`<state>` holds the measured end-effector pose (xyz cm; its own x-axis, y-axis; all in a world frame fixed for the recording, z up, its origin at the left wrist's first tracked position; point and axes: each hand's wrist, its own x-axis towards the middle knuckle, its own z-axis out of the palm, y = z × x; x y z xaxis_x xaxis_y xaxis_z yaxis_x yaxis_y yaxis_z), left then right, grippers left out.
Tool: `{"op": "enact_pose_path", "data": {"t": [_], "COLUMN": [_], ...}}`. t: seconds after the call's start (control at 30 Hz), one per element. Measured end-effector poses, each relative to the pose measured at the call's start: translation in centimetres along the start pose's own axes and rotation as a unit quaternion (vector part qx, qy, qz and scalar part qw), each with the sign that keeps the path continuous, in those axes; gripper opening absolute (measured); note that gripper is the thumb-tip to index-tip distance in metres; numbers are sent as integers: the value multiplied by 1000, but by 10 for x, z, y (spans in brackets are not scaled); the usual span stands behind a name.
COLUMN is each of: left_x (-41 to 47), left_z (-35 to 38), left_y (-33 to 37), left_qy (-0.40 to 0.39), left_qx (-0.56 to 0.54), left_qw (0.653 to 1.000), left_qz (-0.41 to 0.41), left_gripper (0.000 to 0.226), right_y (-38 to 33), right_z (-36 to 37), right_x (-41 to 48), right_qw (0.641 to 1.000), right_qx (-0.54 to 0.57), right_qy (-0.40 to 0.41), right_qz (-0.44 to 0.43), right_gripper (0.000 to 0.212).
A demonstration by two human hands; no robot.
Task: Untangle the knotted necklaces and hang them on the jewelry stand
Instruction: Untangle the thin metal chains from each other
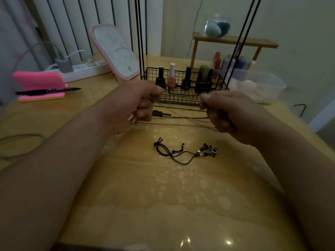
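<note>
Thin necklace chains run taut between my two hands above the wooden table, several strands crossing each other. My left hand grips their left ends with curled fingers. My right hand pinches and grips the right ends. A small dark pendant hangs on one strand near my left hand. On the table below lies a black cord necklace with dark beads and a metal charm, loosely coiled. Black rods, perhaps the jewelry stand, rise behind my hands; their top is out of view.
A black wire basket with nail polish bottles stands just behind my hands. A pink mirror, a power strip, pink sticky notes with a pen lie left. A wooden shelf and clear plastic box are right.
</note>
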<state>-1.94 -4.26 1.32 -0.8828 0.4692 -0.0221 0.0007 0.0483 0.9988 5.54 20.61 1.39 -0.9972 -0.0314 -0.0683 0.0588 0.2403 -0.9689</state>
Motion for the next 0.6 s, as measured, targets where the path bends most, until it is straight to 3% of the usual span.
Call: {"op": "enact_pose_path", "data": {"t": [0.17, 0.33, 0.47, 0.6], "left_x": [-4, -6, -8, -8], "left_z": [4, 8, 11, 12], "left_y": [0, 0, 1, 0], "left_qy": [-74, -114, -144, -136], "left_qx": [-13, 13, 29, 49], "left_qw": [997, 993, 988, 989], "left_qz": [-19, 19, 36, 41], "left_gripper": [21, 21, 20, 18], "right_y": [-2, -1, 1, 1], "right_z": [16, 27, 35, 38], "right_x": [-6, -6, -6, -5], "right_qw": [985, 960, 986, 996], "right_qx": [-167, -254, -133, 21], "right_qy": [11, 48, -15, -63], "right_qz": [-30, -103, -103, -65], "right_gripper": [25, 10, 29, 31]}}
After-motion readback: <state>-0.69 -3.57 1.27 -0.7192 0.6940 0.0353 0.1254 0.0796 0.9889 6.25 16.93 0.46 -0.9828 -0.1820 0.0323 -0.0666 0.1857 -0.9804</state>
